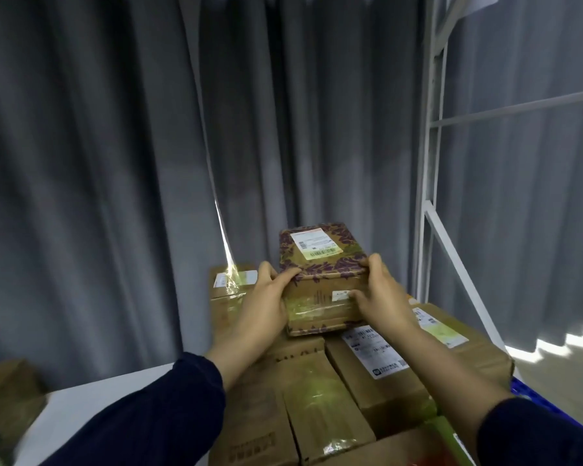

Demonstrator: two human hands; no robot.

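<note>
**Item:** patterned box (pixel 322 274), brown cardboard with a purple leaf print. It has a white shipping label (pixel 315 245) on the top face and clear tape across the near face.

**Location:** at the top of a stack of cardboard parcels (pixel 320 408), tilted slightly. Whether its lower edge touches the parcel beneath cannot be told.

**Left grip** (pixel 266 297): the forearm reaches forward from the lower left in a dark blue sleeve (pixel 169 415). The palm is against the box's left side and the thumb lies over the near top edge, grasping the box.

**Right grip** (pixel 381 294): the forearm comes in from the lower right. The fingers curl over the near right top corner and the thumb presses the near face, also grasping the box.

**Edges and room:**
- A grey curtain (pixel 115 163) hangs close behind the stack.
- A white shelf frame (pixel 431 183) stands near the box's right side.
- A taped parcel (pixel 228 287) sits just beside the left grip.
- A white tabletop (pixel 98 398) lies to the lower left and carries a blurred brown carton (pixel 7 391).
- A blue crate rim (pixel 527 395) shows at the lower right.
- Free space lies above the box and leftward over the tabletop.
</note>
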